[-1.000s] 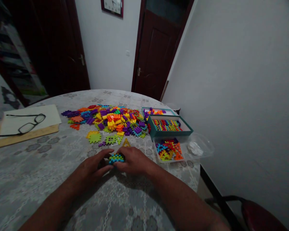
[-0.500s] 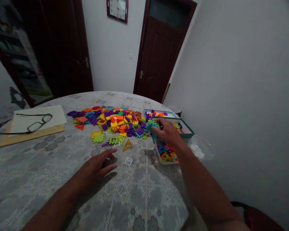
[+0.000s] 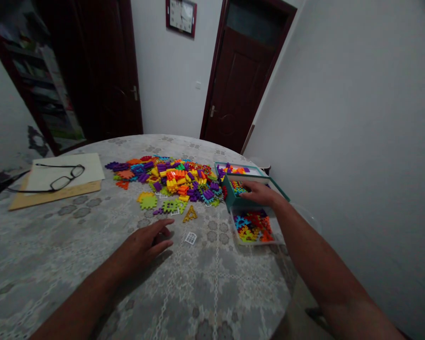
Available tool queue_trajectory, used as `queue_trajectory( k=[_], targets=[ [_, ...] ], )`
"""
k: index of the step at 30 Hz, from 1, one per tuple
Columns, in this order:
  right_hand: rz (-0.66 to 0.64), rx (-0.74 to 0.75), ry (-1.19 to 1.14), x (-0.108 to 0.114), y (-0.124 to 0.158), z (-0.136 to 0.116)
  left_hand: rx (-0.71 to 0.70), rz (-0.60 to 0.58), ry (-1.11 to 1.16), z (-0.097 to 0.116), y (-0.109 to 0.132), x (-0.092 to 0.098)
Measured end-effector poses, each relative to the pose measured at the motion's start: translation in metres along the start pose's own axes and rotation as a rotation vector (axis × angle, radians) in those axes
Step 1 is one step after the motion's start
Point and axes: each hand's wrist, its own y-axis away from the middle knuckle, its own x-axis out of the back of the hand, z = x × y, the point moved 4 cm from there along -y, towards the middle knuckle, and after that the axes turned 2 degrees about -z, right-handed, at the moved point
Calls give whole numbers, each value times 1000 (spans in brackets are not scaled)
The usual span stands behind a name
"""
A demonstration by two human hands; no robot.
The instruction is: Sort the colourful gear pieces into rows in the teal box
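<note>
Loosely spread, left hand near white lattice piece; right hand (grip unclear) over green box.

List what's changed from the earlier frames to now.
Right hand moved rightward and away from the person, carrying the blue-green toothed stack into the green box; release unclear. White window piece now in view. Left hand stayed on the near side, now empty; building-block pile unchanged.
</note>
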Motion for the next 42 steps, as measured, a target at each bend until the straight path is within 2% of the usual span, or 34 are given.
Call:
queue_trajectory(
  k=[7, 17, 21, 23, 31, 37, 42],
  targets=[
    [-274, -69, -103, 0, -18, 17, 4, -5, 4, 4, 0, 1],
    [-327, -91, -77, -2, -28, 23, 4, -8, -6, 5, 2, 0],
    [-385, -136, -279, -3, -22, 21, 17, -18, -19, 5, 3, 0],
    [-371, -149, -324, -4, -19, 19, 21, -23, -18, 4, 3, 0],
    [-226, -117, -152, -12, -10, 16, 5, 2, -29, 8, 3, 1],
    [-174, -73, -134, -15, -7, 26, 43, 207, -91, 8, 2, 12],
    [-155, -48, 72, -14, -7, 39, 98, 357, -160, 3, 4, 25]
  ],
)
